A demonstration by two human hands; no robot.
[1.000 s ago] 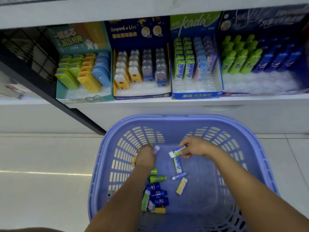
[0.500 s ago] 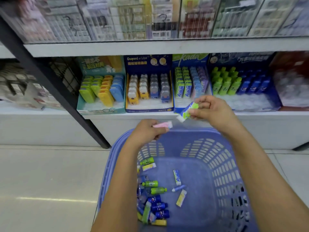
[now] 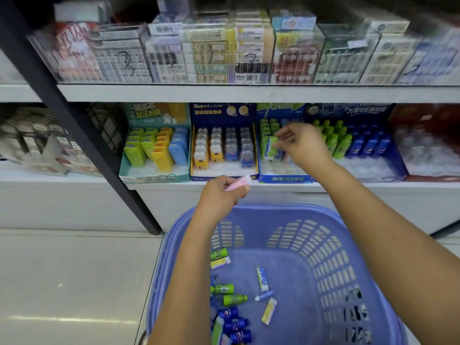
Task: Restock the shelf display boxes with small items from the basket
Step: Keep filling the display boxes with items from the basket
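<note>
My right hand [image 3: 302, 143] pinches a small green tube [image 3: 271, 145] over the front of the green-and-blue display box [image 3: 286, 179] on the shelf. My left hand [image 3: 221, 192] grips a small pink tube [image 3: 237, 183] just below the shelf edge, above the far rim of the blue basket [image 3: 331, 245]. On the basket floor lie several small items: green bottles [image 3: 231, 299], blue bottles [image 3: 235, 324] and little tubes [image 3: 262, 278].
Other display boxes stand side by side on the shelf: a teal one [image 3: 154, 174] with coloured cases, a dark blue one [image 3: 224, 173] with animal-shaped items, another [image 3: 373, 170] with green and blue bottles. A black post [image 3: 82, 125] slants at the left. Clear cases fill the upper shelf [image 3: 249, 93].
Both hands rose out of the basket, each with a tube. My right hand carried the green tube up to the display box; my left hand lifted the pink one toward the shelf edge.
</note>
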